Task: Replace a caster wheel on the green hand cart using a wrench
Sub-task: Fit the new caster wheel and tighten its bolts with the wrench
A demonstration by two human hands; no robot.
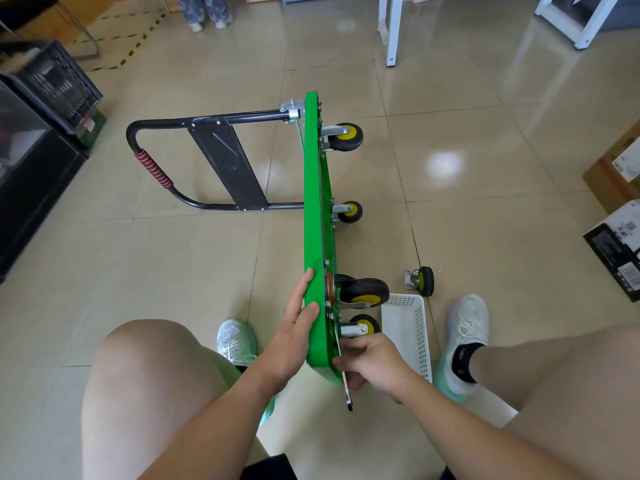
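While the left hand (294, 327) lies flat on the green cart (313, 220), the right hand (372, 363) grips a wrench (348, 398). It seemingly touches the cart.

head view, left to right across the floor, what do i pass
black slatted crate, black cart handle with red grip, upright green plastic cart deck, loose yellow-hubbed caster wheel, black and white cardboard box

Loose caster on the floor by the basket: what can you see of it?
The loose caster has a black tyre on a yellow hub and a square grey metal mounting plate. It lies unmounted on the tiled floor, plate turned toward the green cart, just past the far corner of the white basket. Nothing holds it; whether it touches the basket cannot be told.
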